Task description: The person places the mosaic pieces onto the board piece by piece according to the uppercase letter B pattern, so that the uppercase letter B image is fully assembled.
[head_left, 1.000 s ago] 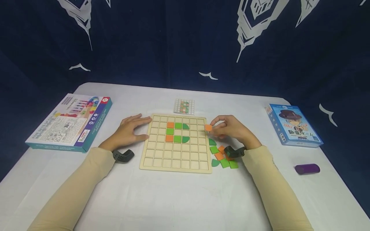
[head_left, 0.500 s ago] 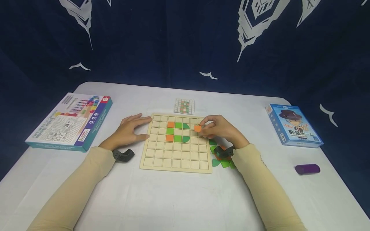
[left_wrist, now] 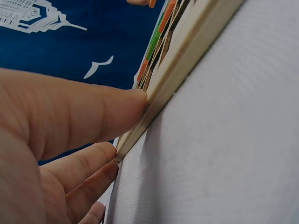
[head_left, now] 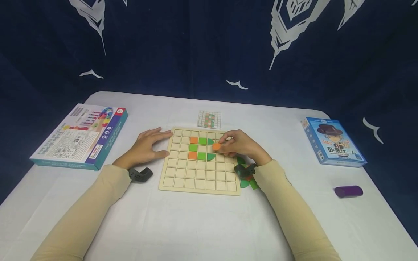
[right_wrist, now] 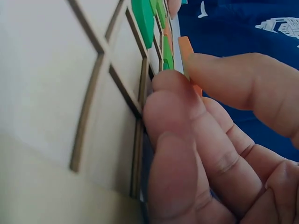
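Note:
A wooden grid board (head_left: 200,175) lies on the table, with orange and green square tiles and two dark green rounded tiles set in its upper middle cells. My right hand (head_left: 240,144) is over the board's right half and pinches an orange square tile (head_left: 216,146) between thumb and fingers. In the right wrist view, that orange tile (right_wrist: 186,46) stands tilted off the grid. My left hand (head_left: 146,148) touches the board's left edge with straight, spread fingers; the left wrist view shows the thumb (left_wrist: 112,109) against that edge.
Loose green and orange tiles (head_left: 245,183) lie right of the board, partly hidden by the right wrist. Behind the board is a small pattern card (head_left: 209,119). A large box (head_left: 80,136) stands left; a blue box (head_left: 334,141) and a purple cylinder (head_left: 348,191) are at right.
My right hand has carried the orange tile leftward from the board's right edge to beside the rounded tiles. The left hand stays at the board's left edge.

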